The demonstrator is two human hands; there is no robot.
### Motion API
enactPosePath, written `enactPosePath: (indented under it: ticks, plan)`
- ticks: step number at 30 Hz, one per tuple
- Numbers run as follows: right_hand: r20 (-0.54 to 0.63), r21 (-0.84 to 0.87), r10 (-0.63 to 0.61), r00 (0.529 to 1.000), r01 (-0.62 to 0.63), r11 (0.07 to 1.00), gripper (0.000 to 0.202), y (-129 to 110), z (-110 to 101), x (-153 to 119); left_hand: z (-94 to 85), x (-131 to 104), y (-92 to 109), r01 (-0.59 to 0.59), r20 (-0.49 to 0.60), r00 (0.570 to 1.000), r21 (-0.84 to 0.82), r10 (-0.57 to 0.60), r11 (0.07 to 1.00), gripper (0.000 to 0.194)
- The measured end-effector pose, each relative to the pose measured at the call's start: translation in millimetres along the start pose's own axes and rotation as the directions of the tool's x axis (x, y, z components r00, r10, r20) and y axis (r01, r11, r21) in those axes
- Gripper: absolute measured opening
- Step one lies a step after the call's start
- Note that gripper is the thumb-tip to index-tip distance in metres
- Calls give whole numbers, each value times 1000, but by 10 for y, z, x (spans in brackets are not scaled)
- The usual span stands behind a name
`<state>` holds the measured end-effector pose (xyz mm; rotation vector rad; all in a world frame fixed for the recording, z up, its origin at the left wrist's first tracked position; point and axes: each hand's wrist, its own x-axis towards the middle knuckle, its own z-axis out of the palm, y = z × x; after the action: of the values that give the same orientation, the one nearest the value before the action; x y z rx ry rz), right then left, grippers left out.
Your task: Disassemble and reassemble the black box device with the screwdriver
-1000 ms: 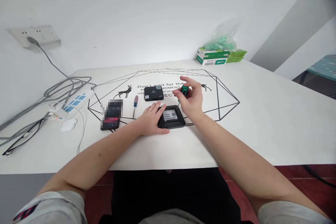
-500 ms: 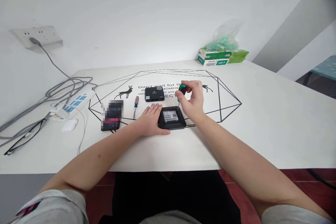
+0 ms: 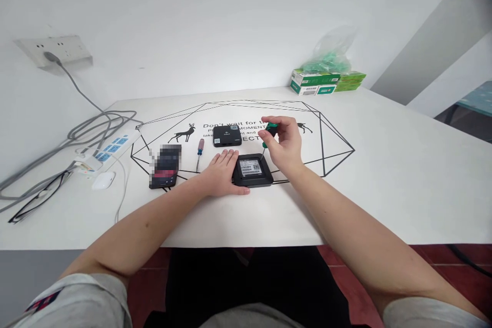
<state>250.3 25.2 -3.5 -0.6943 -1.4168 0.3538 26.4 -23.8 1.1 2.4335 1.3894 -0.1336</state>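
A square black device [image 3: 251,174], with a white printed label in its recessed face, lies on the table in front of me. My left hand [image 3: 222,173] is flat against its left edge, fingers stretched out and thumb pointing along the near side. My right hand [image 3: 285,143] grips a green-and-black screwdriver [image 3: 270,129] above the device's right side. Its shaft slants down to the upper right part of the recess; whether the tip sits in a screw is too small to tell. Just behind lies a second black box [image 3: 227,136] with rounded corners.
Left of the boxes lie another screwdriver [image 3: 199,155] and a phone [image 3: 165,166]. Farther left are a power strip [image 3: 111,149], grey cables [image 3: 105,122], a white earbud case [image 3: 103,180] and glasses [image 3: 39,198]. Green-and-white boxes [image 3: 315,82] under a plastic bag [image 3: 329,59] stand at the back right.
The screwdriver's handle leans a little farther right, and the fingers of my right hand have shifted around it. My left hand stays against the device. The whole view has shifted slightly.
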Motion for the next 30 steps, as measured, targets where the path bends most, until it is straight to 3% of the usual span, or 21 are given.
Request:
enactPosePath:
  ticks: [5, 11, 16, 24, 27, 30]
  plan:
    - [50, 37, 0, 999, -2, 999, 31, -13, -70, 9, -38, -15, 17, 8, 21, 1000, 6, -8, 1000, 143]
    - [3, -153, -111, 994, 111, 982, 28, 28, -66, 43, -14, -9, -10, -9, 5, 1000, 7, 9, 1000, 143]
    - [25, -162, -136, 990, 138, 977, 28, -4, -65, 40, 27, 8, -41, -30, -18, 999, -3, 30, 1000, 143]
    - [148, 120, 48, 988, -66, 991, 38, 36, -2, 38, 29, 8, -40, -33, -26, 999, 8, 33, 999, 143]
    - [119, 110, 38, 992, -51, 993, 40, 23, -6, 27, 16, 4, -33, -29, -16, 999, 10, 29, 1000, 143]
    - [118, 122, 26, 993, -41, 992, 27, 0, -37, 19, 5, 1, -26, -24, -7, 1000, 9, 24, 1000, 142]
